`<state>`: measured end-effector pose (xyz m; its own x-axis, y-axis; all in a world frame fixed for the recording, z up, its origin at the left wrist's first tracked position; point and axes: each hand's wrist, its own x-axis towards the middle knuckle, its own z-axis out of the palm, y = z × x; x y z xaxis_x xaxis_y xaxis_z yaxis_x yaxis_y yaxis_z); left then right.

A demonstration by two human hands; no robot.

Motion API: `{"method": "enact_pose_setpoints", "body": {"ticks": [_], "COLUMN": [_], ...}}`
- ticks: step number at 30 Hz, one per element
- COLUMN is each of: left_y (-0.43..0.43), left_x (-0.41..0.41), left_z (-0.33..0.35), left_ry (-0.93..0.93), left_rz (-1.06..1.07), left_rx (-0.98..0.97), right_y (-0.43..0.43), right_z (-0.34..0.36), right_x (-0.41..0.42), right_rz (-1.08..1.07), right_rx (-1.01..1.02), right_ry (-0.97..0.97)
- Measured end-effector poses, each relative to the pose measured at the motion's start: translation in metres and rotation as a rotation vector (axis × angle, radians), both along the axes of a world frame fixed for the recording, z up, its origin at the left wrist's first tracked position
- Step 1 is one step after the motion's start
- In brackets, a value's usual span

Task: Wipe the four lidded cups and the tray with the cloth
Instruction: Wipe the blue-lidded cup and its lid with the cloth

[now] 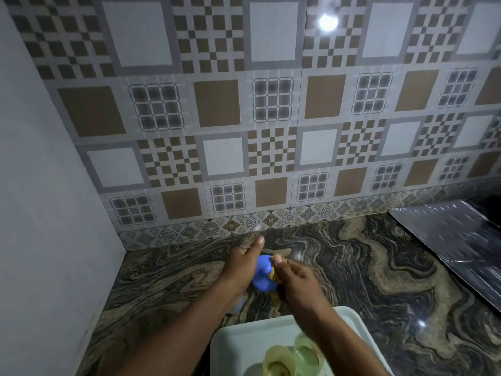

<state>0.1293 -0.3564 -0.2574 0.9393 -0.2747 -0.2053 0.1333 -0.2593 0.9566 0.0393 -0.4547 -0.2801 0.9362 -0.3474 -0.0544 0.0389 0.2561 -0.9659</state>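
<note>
Near the back edge of the counter (366, 267), beyond the tray (233, 340), our left hand (242, 263) grasped the blue cup (263, 278) to steady it. Our right hand (295, 278) pinched the cloth (277, 276) against its side, presumably to rub it. Two greenish cups (279, 362) waited by the tray's right edge.

Place: we take this for a home kitchen, seen at a corner of its worktop.
Worktop: we see a polished stone counter (379, 280) with swirling dark and tan veins, running up to both walls.
Backsplash: glossy patterned tiles (271, 104) in brown, grey and white squares rise behind it, with a floral border strip (244, 223) along the joint.
Side wall: we see a plain pale wall (40, 185) on the left.
Ware: a pale tray (230, 343) holding translucent cups (279, 362) sits on the counter.
Far right: a dark glossy slab (447, 240); we cannot tell what it is.
</note>
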Motion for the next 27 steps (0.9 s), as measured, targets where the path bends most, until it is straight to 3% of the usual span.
{"method": "enact_pose_setpoints", "body": {"ticks": [2,4,6,9,12,16,18,20,22,24,27], "left_y": [0.007,0.005,-0.004,-0.014,-0.013,-0.003,-0.002,-0.008,-0.015,-0.019,-0.015], "left_x": [0.003,0.006,0.001,-0.011,-0.018,-0.012,-0.008,-0.011,-0.015,-0.02,-0.018], "left_z": [0.005,0.014,0.022,0.025,0.012,0.011,0.022,0.036,0.042,0.036,0.015], "left_ry": [0.199,0.069,-0.153,-0.262,-0.151,0.234,0.151,-0.115,-0.261,-0.264,-0.127], "left_rz": [-0.213,-0.263,-0.081,0.171,0.267,-0.004,-0.094,-0.004,0.165,0.329,0.431], "left_rx": [0.007,0.102,0.183,0.134,0.102,0.004,0.078,0.236,0.225,0.154,0.116], "right_y": [-0.017,-0.029,-0.026,-0.002,0.005,-0.018,-0.027,-0.023,-0.009,0.007,0.018], "right_z": [0.007,0.014,0.019,0.014,0.005,0.006,0.017,0.022,0.022,0.009,-0.001], "right_x": [-0.001,0.002,0.007,0.008,0.002,0.003,0.003,0.005,0.008,0.008,0.001], "right_rz": [0.176,0.285,0.256,0.036,-0.068,0.095,0.168,0.159,0.058,-0.072,-0.098], "right_rx": [-0.049,-0.072,-0.073,-0.022,0.019,-0.024,-0.046,-0.011,0.021,0.091,0.162], "right_ry": [0.081,0.082,0.03,-0.065,-0.034,0.115,0.115,0.056,0.009,-0.021,0.041]}}
